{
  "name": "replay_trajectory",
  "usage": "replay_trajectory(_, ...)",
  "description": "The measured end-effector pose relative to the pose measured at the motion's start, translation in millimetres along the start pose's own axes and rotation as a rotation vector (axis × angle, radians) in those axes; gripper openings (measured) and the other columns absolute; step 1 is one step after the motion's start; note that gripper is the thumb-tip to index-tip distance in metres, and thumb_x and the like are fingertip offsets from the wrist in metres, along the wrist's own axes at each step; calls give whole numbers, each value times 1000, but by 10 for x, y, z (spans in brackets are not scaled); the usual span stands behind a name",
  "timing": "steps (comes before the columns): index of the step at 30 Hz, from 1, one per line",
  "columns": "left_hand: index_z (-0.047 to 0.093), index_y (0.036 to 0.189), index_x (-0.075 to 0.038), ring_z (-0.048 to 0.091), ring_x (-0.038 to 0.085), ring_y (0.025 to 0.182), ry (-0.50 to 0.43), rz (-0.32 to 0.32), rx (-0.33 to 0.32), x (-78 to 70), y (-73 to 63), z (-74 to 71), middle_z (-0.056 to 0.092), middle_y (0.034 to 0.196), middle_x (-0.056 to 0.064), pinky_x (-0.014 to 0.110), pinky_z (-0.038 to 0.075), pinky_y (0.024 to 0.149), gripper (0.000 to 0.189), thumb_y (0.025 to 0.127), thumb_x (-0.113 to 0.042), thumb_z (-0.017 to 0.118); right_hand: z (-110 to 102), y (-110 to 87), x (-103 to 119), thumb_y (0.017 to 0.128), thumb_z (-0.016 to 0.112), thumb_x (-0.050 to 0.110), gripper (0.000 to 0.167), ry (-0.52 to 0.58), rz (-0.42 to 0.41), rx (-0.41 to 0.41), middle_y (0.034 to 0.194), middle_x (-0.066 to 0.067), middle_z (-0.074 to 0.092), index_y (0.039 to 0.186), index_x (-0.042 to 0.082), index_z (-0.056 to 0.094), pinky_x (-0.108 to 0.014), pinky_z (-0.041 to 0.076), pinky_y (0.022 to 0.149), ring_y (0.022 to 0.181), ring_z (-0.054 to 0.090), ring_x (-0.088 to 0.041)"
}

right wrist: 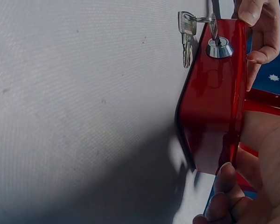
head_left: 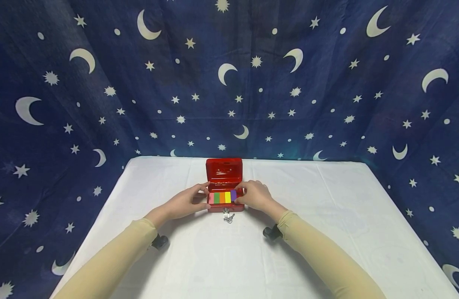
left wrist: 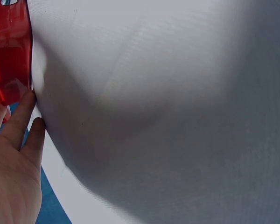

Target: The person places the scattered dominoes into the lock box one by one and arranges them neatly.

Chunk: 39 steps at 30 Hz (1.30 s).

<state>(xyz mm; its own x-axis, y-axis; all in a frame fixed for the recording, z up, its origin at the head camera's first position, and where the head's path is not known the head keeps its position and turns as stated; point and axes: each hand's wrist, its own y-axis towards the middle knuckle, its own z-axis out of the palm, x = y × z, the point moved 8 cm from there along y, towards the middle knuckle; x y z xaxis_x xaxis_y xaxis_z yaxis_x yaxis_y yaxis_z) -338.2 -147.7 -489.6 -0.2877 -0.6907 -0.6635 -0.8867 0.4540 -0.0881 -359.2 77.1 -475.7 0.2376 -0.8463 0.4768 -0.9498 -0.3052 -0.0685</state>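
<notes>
A small red metal cash box (head_left: 225, 208) stands on the table with its lid (head_left: 224, 169) raised. Inside, several coloured blocks sit in a row: pink (head_left: 211, 198), green (head_left: 216, 198), orange (head_left: 222, 197), yellow (head_left: 228, 197) and purple (head_left: 233, 195). My left hand (head_left: 186, 202) holds the box's left side, thumb by the front corner and fingers farther back. My right hand (head_left: 255, 195) reaches over the right side and pinches the purple block between thumb and forefinger. In the right wrist view its other fingers (right wrist: 226, 179) curl outside the wall.
A key ring with keys (right wrist: 187, 28) hangs from the lock (right wrist: 219, 48) on the box's front. White cloth covers the table (head_left: 222, 257). A dark blue curtain (head_left: 199, 133) with moons and stars stands behind the far edge and along both sides.
</notes>
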Motion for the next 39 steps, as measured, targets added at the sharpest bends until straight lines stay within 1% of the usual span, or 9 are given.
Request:
replay_trajectory(8,57,119,-31,53,15,136,-3,6,-4,1,-7,-5,35,162,-16,51,33,118,44,87,-52,78,-5,-5,17,79,88,30,43,-19,8,2,87,4,66,118,17,75,-39,47,77,85,54,-21)
replay_trajectory(16,56,120,-29,53,14,135,-10,11,1,-17,-24,-15,34,162,-15,50,33,118,44,88,-50,78,10,8,35,79,88,30,43,-45,21,14,95,2,70,118,17,75,-42,49,82,88,56,-21)
replay_trajectory(27,57,121,-29,54,14,135,-13,6,1,-22,-16,-19,34,162,-15,51,33,118,45,88,-51,78,-1,5,57,79,88,29,43,-75,27,11,95,1,71,118,17,76,-42,49,81,87,56,-22)
replay_trajectory(32,57,120,-30,54,14,135,-12,-4,-1,-18,-11,-21,35,162,-16,52,32,118,45,87,-52,79,-1,5,66,79,88,28,43,-90,32,15,97,0,71,118,16,75,-43,49,83,89,56,-23)
replay_trajectory(39,57,120,-31,55,13,133,-9,1,-5,-13,-15,-18,35,162,-16,53,33,118,44,87,-50,79,0,-5,84,78,89,27,43,-95,29,11,100,0,72,117,16,76,-44,48,85,92,56,-23)
